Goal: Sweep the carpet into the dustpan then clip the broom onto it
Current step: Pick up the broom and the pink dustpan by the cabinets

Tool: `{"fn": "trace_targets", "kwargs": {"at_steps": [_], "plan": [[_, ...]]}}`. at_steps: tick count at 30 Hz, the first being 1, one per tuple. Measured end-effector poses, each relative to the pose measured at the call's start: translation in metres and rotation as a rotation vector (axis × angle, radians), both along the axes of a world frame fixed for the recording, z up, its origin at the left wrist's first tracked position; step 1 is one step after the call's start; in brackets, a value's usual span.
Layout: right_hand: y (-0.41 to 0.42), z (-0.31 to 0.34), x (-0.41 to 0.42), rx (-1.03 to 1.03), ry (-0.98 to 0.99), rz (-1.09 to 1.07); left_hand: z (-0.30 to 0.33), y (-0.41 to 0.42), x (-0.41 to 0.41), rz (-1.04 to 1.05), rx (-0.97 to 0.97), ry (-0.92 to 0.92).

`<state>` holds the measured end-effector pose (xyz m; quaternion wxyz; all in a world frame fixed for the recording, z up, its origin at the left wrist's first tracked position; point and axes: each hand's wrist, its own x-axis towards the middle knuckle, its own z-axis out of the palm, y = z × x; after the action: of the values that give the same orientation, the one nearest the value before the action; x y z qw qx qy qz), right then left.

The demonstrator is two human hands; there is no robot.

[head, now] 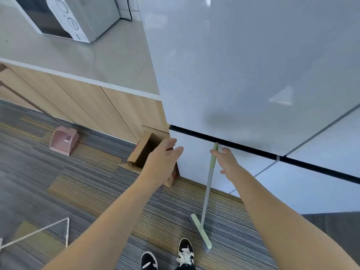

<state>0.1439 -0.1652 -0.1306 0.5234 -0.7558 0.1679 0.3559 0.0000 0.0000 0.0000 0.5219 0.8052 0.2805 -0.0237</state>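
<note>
A broom [206, 193] with a grey shaft, pale green grip and pale green head leans against the white fridge door, its head resting on the striped carpet [87, 184] by my feet. My right hand [227, 162] is spread open just to the right of the green grip, fingertips almost touching it. My left hand [164, 158] hovers open and empty to the left, over a cardboard box. A pink dustpan [63, 140] with a long handle stands far left against the wooden cabinet.
A large white fridge [253, 75] fills the right. An open cardboard box [148, 151] sits at the cabinet corner. A microwave [64, 16] stands on the grey counter. A white wire frame [48, 230] lies at lower left. My shoes [185, 252] are at the bottom.
</note>
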Motion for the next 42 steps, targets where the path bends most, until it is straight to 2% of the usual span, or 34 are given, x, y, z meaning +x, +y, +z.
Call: {"fn": "trace_targets", "kwargs": {"at_steps": [6,11,20,25,32,42], "plan": [[0.018,-0.025,0.021,-0.272,-0.121,0.176,-0.018,0.029,-0.035,0.087,0.027,0.096],[0.031,-0.028,0.0,-0.248,-0.229,0.326,-0.022,0.051,-0.048,0.153,0.037,0.154],[0.058,0.0,-0.061,-0.339,-0.479,0.774,-0.034,0.062,-0.059,0.219,0.014,0.165],[0.1,0.035,-0.076,-0.24,-0.573,0.895,-0.036,0.085,-0.073,0.286,-0.015,0.149],[0.205,0.088,-0.092,-0.049,-0.742,1.099,-0.025,0.141,-0.099,0.43,-0.041,0.086],[0.371,0.13,-0.153,0.116,-0.803,1.3,-0.011,0.253,-0.156,0.561,-0.078,-0.064]]}}
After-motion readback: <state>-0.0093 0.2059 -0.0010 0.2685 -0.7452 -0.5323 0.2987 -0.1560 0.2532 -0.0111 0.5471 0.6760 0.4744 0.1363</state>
